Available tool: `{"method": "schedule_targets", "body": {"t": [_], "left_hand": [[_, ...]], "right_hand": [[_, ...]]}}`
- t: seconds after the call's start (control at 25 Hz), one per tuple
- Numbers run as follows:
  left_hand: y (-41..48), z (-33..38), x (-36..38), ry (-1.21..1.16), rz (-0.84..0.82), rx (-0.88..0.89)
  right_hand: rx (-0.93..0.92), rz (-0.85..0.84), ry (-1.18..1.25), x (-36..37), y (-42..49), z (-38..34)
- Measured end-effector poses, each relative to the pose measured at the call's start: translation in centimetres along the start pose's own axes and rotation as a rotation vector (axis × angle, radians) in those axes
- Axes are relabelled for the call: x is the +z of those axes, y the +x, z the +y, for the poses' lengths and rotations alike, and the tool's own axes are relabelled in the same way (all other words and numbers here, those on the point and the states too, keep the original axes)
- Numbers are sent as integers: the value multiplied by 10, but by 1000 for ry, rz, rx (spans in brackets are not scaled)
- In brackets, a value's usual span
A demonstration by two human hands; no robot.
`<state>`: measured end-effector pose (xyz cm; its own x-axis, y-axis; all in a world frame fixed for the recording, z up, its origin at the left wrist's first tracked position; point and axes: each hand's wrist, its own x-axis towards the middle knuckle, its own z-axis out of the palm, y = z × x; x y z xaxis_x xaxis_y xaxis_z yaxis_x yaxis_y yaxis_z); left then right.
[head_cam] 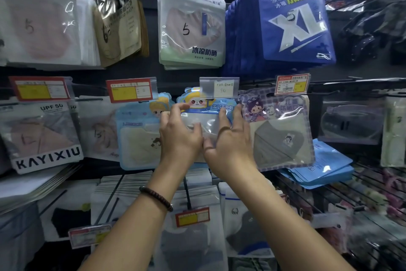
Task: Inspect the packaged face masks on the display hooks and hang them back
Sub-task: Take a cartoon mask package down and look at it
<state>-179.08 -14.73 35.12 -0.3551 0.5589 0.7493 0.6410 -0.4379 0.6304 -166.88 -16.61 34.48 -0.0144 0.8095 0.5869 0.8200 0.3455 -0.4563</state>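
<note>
Both hands (pixel 180 136) (pixel 228 141) – fingers spread – press the upright mask pack (pixel 204 115), cartoon header topmost

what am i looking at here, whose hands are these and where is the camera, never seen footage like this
There is no machine here. A person wears one wide-angle camera on the head, so the single picture looks forward and down along their own bare arms at a shop display wall.

The left hand, with a dark beaded bracelet on its wrist, and the right hand both rest on a blue cartoon-printed packet with a clear window, hanging in the middle row. The fingers are spread against it; whether they truly grip it I cannot tell.

There is no table: packaged face masks hang on hooks. Above are a white-and-green packet marked UPF100+ and a stack of blue packets marked XL. Right of the hands hangs a purple checked packet holding a grey mask. Red-and-yellow price tags sit on the hook ends.
</note>
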Motion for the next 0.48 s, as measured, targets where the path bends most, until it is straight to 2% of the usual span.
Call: {"method": "schedule_targets", "body": {"t": [0.12, 0.28, 0.36, 0.48], "left_hand": [[0, 0, 0, 39, -65, 19], [6, -8, -2, 79, -147, 5], [0, -9, -2, 96, -115, 11], [-23, 0, 1, 99, 31, 12]], "right_hand": [[-33, 37, -14, 5, -8, -7], [-138, 89, 182, 11, -29, -1], [-178, 188, 196, 8, -42, 14], [-164, 306, 190, -5, -62, 51]]}}
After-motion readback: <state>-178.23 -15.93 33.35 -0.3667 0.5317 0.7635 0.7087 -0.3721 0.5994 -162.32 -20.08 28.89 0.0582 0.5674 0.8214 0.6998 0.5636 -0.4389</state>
